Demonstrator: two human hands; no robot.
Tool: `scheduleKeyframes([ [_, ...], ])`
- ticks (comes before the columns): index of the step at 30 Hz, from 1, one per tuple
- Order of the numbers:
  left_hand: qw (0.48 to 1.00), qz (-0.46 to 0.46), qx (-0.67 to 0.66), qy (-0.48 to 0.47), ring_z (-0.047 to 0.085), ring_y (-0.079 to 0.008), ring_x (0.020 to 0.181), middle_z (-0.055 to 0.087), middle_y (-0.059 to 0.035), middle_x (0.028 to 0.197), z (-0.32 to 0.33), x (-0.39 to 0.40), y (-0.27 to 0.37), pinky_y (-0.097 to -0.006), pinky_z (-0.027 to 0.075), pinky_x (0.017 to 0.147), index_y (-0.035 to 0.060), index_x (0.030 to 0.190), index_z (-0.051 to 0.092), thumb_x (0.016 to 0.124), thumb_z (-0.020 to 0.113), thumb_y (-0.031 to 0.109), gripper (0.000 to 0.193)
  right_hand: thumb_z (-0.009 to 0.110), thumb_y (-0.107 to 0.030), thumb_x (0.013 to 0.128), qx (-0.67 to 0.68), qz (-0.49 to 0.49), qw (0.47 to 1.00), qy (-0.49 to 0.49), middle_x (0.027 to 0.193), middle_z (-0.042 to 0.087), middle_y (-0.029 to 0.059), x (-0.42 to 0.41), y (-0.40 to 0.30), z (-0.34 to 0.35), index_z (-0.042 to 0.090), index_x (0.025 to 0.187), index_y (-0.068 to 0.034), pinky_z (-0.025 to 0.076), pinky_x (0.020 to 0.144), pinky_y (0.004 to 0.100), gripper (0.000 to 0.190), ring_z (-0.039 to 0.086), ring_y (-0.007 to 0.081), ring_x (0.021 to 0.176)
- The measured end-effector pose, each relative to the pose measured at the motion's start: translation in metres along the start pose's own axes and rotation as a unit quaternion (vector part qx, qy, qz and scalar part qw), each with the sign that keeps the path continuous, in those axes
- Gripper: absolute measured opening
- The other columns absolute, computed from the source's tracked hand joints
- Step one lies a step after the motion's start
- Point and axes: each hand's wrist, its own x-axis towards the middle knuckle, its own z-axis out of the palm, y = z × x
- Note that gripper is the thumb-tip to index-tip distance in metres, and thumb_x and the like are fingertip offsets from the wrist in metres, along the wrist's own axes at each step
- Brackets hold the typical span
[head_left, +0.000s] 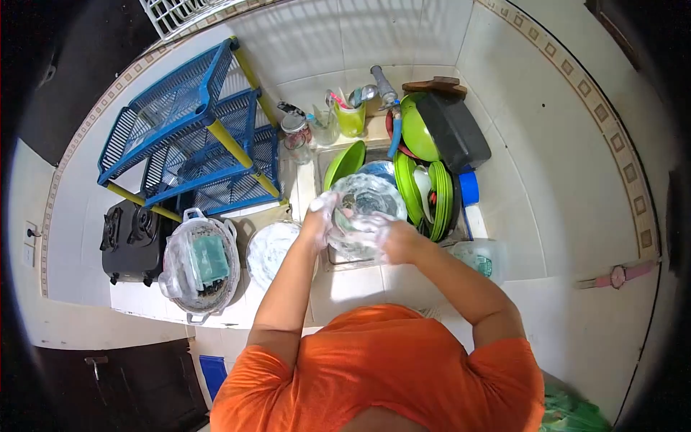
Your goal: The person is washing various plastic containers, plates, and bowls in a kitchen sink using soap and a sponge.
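Note:
A round, clear-looking dish [378, 195] covered in suds is held over the sink [334, 263]. My left hand [323, 216], white with foam, grips its left rim. Foam also covers my right hand [390, 235], which lies at the dish's lower right side; a greenish thing, perhaps a scouring pad, shows near its fingers, partly hidden by suds. Behind the dish are a green bowl [345, 162] and a metal bowl [380, 170]. Green plates [441, 202] stand on edge at the right of the sink. A soapy round plate or lid [272, 251] lies on the counter left of my left arm.
A blue plastic rack [178, 127] stands at left, near a black gas stove [132, 259] and a large metal pot [232, 270]. Glass jars [296, 135], a green cup of spoons [351, 121] and a faucet [384, 89] are behind the sink. A clear container [494, 254] sits right.

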Motion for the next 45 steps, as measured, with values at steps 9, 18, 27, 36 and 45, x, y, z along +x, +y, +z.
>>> scheduleKeyframes([
  [9, 0.988, -0.065, -0.058, -0.124, 0.047, -0.0261, 0.115, 0.049, -0.0125, 0.123, 0.023, -0.017, 0.036, -0.0450, 0.044, 0.090, 0.0126, 0.137, 0.033, 0.089, 0.034, 0.059, 0.067, 0.070, -0.004, 0.067, 0.173, -0.023, 0.973, 0.154, 0.083, 0.064, 0.0068, -0.006, 0.000, -0.084, 0.065, 0.093, -0.007, 0.050, 0.074, 0.0334, 0.027, 0.062, 0.0216, 0.079],
  [18, 0.987, 0.156, 0.024, -0.025, 0.052, -0.0159, 0.051, 0.054, -0.0052, 0.063, 0.075, -0.023, 0.005, -0.0287, 0.046, 0.049, 0.0049, 0.084, 0.051, 0.095, 0.041, 0.034, 0.033, 0.068, 0.002, 0.074, 0.392, 0.332, 0.566, 0.644, 0.088, 0.059, 0.0066, 0.037, 0.069, -0.036, 0.059, 0.094, 0.000, 0.046, 0.065, 0.0252, 0.022, 0.055, 0.0130, 0.073],
  [27, 0.978, 0.196, 0.004, 0.069, 0.058, -0.0142, 0.072, 0.060, -0.0059, 0.083, 0.057, -0.015, -0.005, -0.0288, 0.048, 0.063, 0.0035, 0.096, 0.058, 0.094, 0.045, 0.040, 0.039, 0.065, -0.015, 0.075, 0.043, 0.095, 0.893, 0.437, 0.116, 0.056, 0.0167, 0.039, -0.023, 0.011, 0.060, 0.105, -0.004, 0.035, 0.096, 0.0436, 0.032, 0.050, 0.0349, 0.108],
  [36, 0.965, 0.236, 0.100, 0.054, 0.053, -0.0125, 0.069, 0.055, -0.0027, 0.076, 0.048, -0.011, -0.013, -0.0279, 0.044, 0.060, 0.0044, 0.087, 0.055, 0.094, 0.043, 0.039, 0.038, 0.061, -0.011, 0.077, 0.168, 0.260, 0.803, 0.510, 0.099, 0.060, 0.0166, 0.068, 0.030, -0.010, 0.061, 0.097, -0.003, 0.039, 0.091, 0.0428, 0.021, 0.053, 0.0358, 0.101],
  [45, 0.965, 0.242, 0.105, 0.007, 0.056, -0.0134, 0.086, 0.059, -0.0050, 0.092, 0.047, -0.018, -0.006, -0.0278, 0.047, 0.078, 0.0040, 0.103, 0.055, 0.096, 0.039, 0.040, 0.040, 0.060, -0.010, 0.075, 0.038, 0.174, 0.823, 0.539, 0.095, 0.055, 0.0171, 0.071, 0.022, -0.015, 0.060, 0.091, -0.003, 0.038, 0.086, 0.0471, 0.017, 0.050, 0.0366, 0.094],
])
